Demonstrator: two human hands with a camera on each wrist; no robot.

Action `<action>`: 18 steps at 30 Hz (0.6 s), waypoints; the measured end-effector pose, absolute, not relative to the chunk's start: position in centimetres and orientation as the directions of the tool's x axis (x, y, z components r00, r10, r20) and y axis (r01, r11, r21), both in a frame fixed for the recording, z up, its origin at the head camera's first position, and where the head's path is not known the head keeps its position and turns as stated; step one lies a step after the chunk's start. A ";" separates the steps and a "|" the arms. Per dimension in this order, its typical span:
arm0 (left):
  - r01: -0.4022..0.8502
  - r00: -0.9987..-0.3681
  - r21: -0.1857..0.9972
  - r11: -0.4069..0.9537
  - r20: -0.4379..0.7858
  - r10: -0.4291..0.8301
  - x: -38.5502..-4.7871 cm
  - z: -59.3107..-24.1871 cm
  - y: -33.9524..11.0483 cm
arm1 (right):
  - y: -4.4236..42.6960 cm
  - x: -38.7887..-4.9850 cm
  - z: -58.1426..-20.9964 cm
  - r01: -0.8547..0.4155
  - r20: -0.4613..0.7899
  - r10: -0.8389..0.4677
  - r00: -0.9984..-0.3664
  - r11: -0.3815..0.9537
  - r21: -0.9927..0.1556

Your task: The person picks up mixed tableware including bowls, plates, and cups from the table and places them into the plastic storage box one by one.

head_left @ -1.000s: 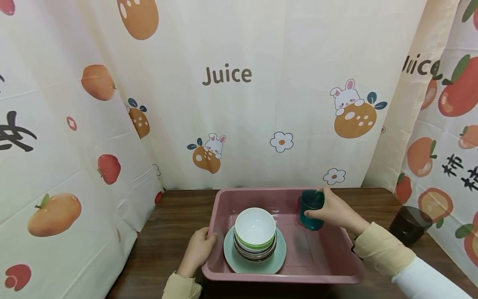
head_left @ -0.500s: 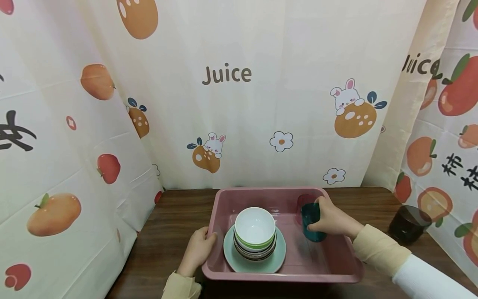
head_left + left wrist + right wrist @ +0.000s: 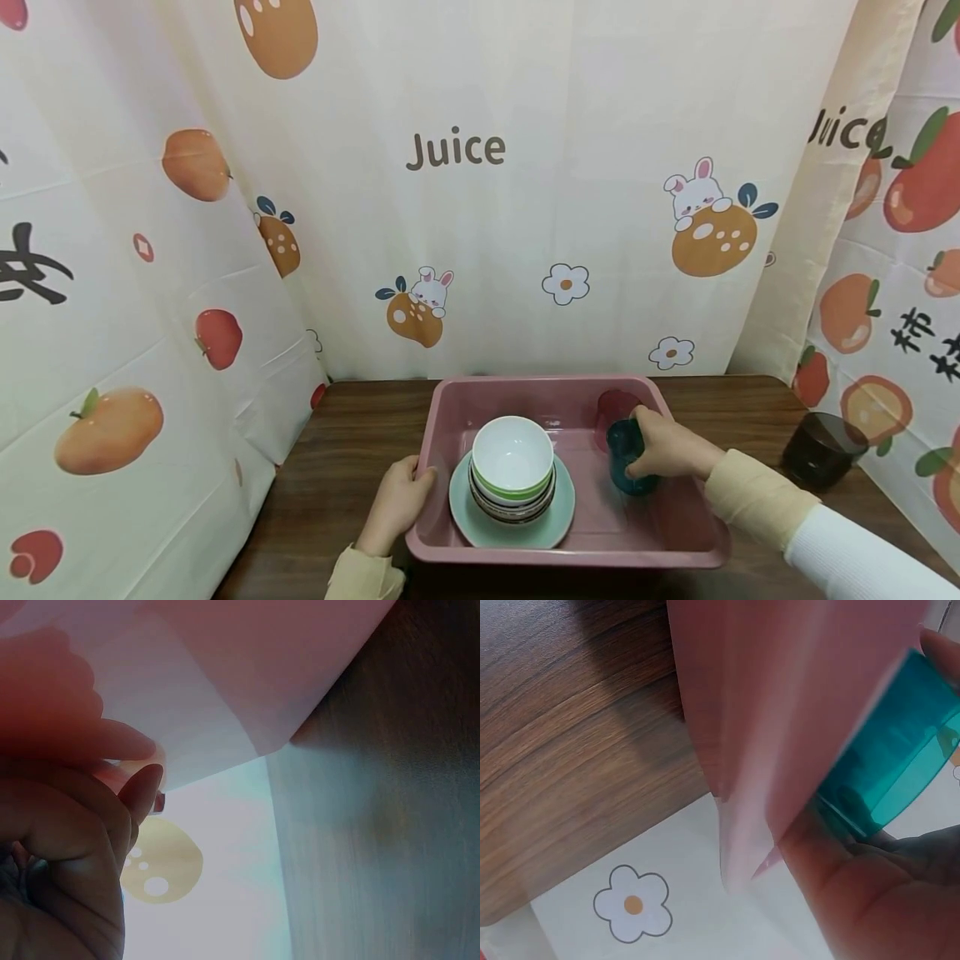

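Observation:
Inside the pink tub, my right hand grips a translucent teal cup near the right wall. The right wrist view has the teal cup close up, held between thumb and fingers beside that wall. Just behind it stands a translucent red cup, partly covered by the teal cup and the hand. My left hand pinches the tub's left rim; the left wrist view shows its thumb and fingers meeting at the edge. Stacked bowls rest on a pale green plate in the tub's left half.
A dark translucent cup stands on the wooden table, right of the tub and beyond my right forearm. Fruit-print curtains enclose the table at the back and on both sides.
My right hand has brought the teal cup nearer to me and lower within the tub, uncovering more of the red cup behind. The left hand, bowls and plate have stayed put.

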State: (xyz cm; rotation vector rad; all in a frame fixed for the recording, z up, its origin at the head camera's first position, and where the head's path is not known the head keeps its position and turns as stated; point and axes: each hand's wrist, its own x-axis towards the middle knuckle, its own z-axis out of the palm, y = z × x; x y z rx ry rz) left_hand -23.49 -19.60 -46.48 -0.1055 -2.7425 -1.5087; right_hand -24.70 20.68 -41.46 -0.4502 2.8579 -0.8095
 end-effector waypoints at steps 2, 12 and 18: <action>0.064 -0.998 0.841 0.537 0.042 0.053 -23.5 -46.5 -19.6 | 20.7 -24.7 -41.5 -0.249 -0.050 -0.323 -0.945 0.811 -0.530; 0.070 -0.997 0.838 0.541 0.049 0.054 -23.5 -46.6 -19.5 | 20.5 -24.1 -41.6 -0.199 -0.105 -0.287 -0.952 0.843 -0.499; 0.073 -0.997 0.833 0.548 0.051 0.055 -23.6 -46.6 -19.5 | 20.3 -24.0 -42.0 -0.246 -0.070 -0.302 -0.951 0.871 -0.425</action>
